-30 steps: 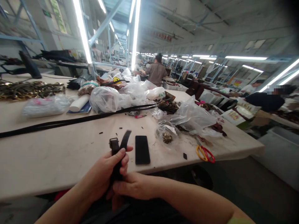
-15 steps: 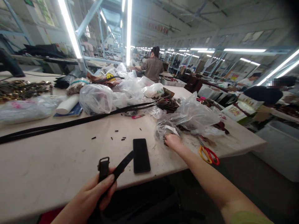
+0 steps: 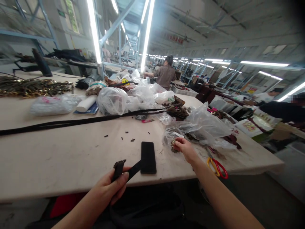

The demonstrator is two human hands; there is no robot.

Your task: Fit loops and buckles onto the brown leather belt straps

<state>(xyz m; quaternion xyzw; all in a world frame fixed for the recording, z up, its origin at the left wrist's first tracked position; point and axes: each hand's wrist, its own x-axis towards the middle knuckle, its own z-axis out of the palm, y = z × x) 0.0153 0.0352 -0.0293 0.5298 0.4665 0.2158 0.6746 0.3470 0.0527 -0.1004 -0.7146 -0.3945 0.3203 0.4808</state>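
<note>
Watching remotely, I see left hand (image 3: 113, 187) closed around black strap (image 3: 134, 170) | buckle (image 3: 119, 163) beyond grip, likely for access | right hand (image 3: 187, 151) at metal fittings (image 3: 173, 147) (hold: can't tell)

A black phone (image 3: 148, 156) lies on the tabletop (image 3: 59, 152), left of scissors (image 3: 216, 165) with yellow and red handles. A white roll (image 3: 87, 104) rests on a blue booklet (image 3: 94, 109); farther back is a person in brown (image 3: 165, 76).
</note>
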